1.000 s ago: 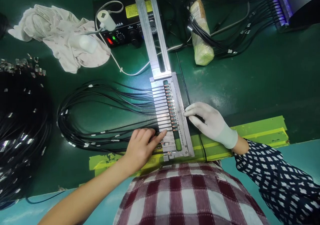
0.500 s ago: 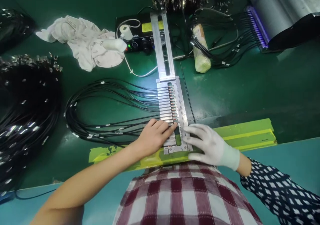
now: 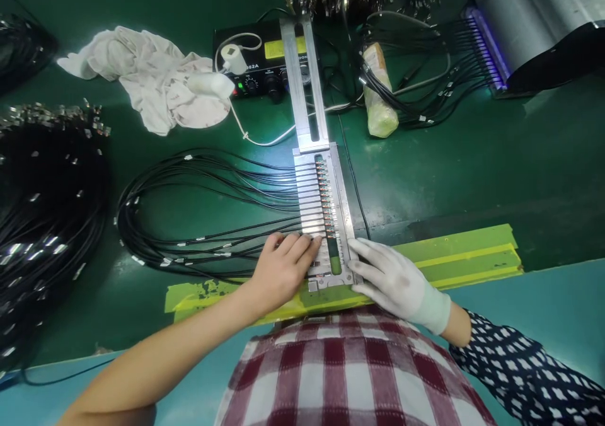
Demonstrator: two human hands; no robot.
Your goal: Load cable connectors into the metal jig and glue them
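A metal slotted fixture [image 3: 343, 205] lies on the bench in front of me. Black cables [image 3: 151, 259] run into its slots from the left, their stripped ends lined up across the long opening. My bare left hand [image 3: 280, 273] is over the fixture's lower left side, fingers bent close together and the thumb tip near a slot. A cable passes into these fingers; its tip is hidden. My right hand [image 3: 399, 281], in a white glove, rests its outstretched fingers along the fixture's lower right edge. The fixture's lowest slots, beside my left thumb, are partly covered.
A metal bracket [image 3: 293, 60] extends beyond the fixture, over a black control box [image 3: 262, 67]. A white cloth [image 3: 155, 86] lies left of the box. Cable bundles [image 3: 47, 205] fill the far left. A wrapped roll [image 3: 379, 98] and a purple-lit machine [image 3: 524, 29] are at right.
My left hand has shifted slightly left, its thumb drawing back from the opening onto the slotted side. My right hand stays at the fixture's edge, its fingers closer together.
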